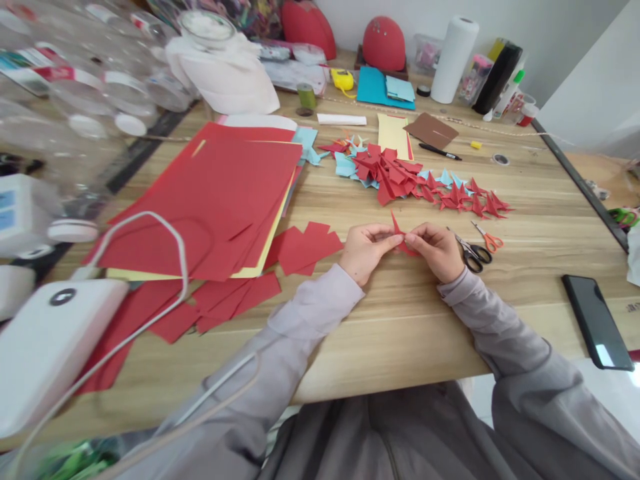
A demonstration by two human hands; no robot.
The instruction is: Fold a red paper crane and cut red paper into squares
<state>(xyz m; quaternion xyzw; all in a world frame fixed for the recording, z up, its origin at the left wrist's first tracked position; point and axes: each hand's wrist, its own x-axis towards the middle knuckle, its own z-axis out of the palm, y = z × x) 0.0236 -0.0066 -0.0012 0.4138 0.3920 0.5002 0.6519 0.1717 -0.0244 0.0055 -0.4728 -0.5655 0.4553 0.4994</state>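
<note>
Between my two hands, above the middle of the wooden table, is a small folded red paper piece (395, 222) with a pointed tip sticking up. My left hand (369, 248) pinches it from the left, and my right hand (436, 248) pinches it from the right; the fingers hide much of its shape. Just beyond my hands lies a heap of folded red paper pieces (387, 170), with light blue folded pieces (347, 165) among them. Cut red paper pieces (307, 248) lie left of my left hand. Black-handled scissors (475, 257) and small orange scissors (490, 240) rest beside my right hand.
A stack of red sheets (215, 193) covers the table's left, with a white power bank (55, 347) and its cable in front. Plastic bottles (75, 80) crowd the far left. A phone (597, 320) lies at right; a paper roll (454, 60) stands at the back.
</note>
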